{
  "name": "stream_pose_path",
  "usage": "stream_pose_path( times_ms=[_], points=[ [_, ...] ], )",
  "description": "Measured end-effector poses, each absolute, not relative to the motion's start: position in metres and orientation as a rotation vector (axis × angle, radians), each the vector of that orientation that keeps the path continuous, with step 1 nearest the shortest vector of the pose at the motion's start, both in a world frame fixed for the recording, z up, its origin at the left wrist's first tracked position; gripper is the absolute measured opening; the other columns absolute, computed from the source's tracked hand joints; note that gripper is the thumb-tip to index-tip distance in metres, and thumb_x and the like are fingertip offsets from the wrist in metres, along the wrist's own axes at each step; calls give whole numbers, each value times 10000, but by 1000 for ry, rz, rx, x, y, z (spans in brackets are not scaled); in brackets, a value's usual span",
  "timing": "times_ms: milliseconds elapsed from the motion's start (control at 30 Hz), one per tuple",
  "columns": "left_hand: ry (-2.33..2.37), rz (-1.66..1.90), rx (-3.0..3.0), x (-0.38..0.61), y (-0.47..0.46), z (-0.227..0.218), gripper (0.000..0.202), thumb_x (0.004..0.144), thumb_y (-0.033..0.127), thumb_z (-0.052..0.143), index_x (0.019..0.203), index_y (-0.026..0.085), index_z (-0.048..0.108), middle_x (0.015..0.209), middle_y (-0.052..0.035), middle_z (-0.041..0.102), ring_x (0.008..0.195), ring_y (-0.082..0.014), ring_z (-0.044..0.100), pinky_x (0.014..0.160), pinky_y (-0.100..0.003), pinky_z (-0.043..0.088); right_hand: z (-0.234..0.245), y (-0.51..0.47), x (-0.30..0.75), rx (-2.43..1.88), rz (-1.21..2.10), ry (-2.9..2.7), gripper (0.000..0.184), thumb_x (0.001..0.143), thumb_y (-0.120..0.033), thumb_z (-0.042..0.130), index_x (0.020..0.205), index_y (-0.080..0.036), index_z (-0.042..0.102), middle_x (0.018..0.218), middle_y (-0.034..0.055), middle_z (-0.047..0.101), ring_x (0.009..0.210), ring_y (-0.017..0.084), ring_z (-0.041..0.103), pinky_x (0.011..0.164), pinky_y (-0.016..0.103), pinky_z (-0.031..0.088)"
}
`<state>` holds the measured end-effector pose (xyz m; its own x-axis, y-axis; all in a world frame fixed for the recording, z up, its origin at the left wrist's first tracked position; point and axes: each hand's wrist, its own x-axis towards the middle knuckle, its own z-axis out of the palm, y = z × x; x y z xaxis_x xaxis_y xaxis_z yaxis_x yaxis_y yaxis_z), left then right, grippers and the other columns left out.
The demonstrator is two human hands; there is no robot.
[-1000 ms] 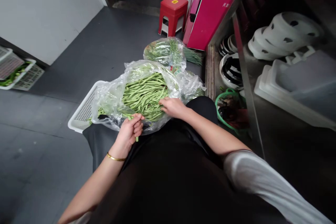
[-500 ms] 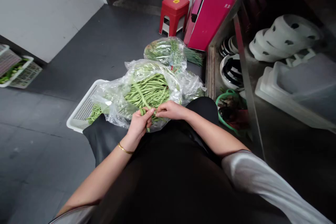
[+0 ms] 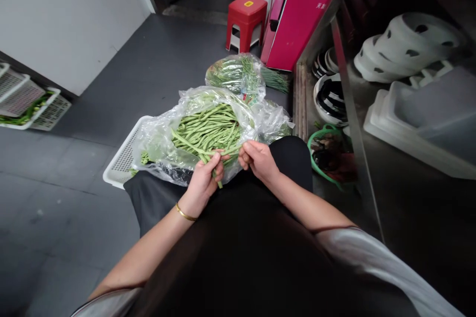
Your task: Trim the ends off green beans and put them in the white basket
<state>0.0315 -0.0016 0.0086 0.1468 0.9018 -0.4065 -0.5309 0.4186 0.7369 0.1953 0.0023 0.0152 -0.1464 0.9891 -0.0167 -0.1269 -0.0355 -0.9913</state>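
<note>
Left hand (image 3: 206,174) gripping green beans (image 3: 201,150), right hand (image 3: 260,161) pinching one tip at three o'clock, plastic bag (image 3: 158,133) at eleven, white basket (image 3: 121,161) at nine

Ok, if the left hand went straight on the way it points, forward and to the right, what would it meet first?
Probably the bean pile, near its right edge, then the plastic bag beyond. How far the left hand sits above them is unclear.
</note>
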Motion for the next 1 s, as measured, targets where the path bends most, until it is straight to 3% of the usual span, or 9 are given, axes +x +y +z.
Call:
stream_pose_path(
  times_ms=[100,200,300,367,467,600,800,1000],
  points=[
    [840,1063,522,26,-6,10,277,700,335,719,849,130,605,618,4,565,392,-25,356,335,-134,248,15,0,207,-892,1681,-1156,439,818,-578,451,700,-163,532,497,-43,452,435,90,470,437,213,376],
    [778,944,654,15,-10,8,242,742,346,671,810,129,587,627,-12,582,342,-22,341,323,-157,251,16,4,227,-1024,1959,-1561,400,712,-519,637,791,-127,620,501,-46,513,423,67,477,428,188,368],
    [748,787,746,10,-15,6,240,736,340,670,788,117,597,625,-26,588,339,-22,335,321,-160,232,22,20,229,-1185,1909,-1559,485,708,-432,677,1067,-121,582,540,-66,550,384,43,437,394,170,331],
    [743,687,765,9,-17,6,242,724,332,680,777,104,616,566,-9,547,348,-24,325,325,-156,217,27,34,218,-1116,1829,-1405,532,742,-427,649,1148,-107,524,524,-77,532,364,42,408,369,168,310],
    [749,642,702,8,-17,7,265,733,358,661,747,95,636,484,18,464,342,-35,317,319,-162,200,31,50,197,-1065,1649,-1255,421,729,-451,661,954,-107,570,490,-70,509,363,47,420,349,167,325],
    [744,695,557,5,-14,7,277,703,366,653,671,92,635,502,0,460,384,-74,406,321,-180,254,33,52,187,-1174,1463,-1270,368,701,-479,681,700,-148,519,490,-45,533,351,59,459,330,175,369],
    [782,670,572,5,-17,6,276,728,345,624,617,92,624,430,10,424,341,-70,357,311,-180,221,34,48,194,-1196,1428,-1285,377,698,-480,688,654,-161,493,451,-49,520,343,64,460,326,178,376],
    [727,1166,666,-1,-7,31,291,699,390,678,598,134,585,491,11,456,404,-80,412,336,-187,293,14,26,171,-998,1703,-792,414,656,-526,681,733,-171,483,466,-83,475,360,68,449,333,189,376]
  ],
)
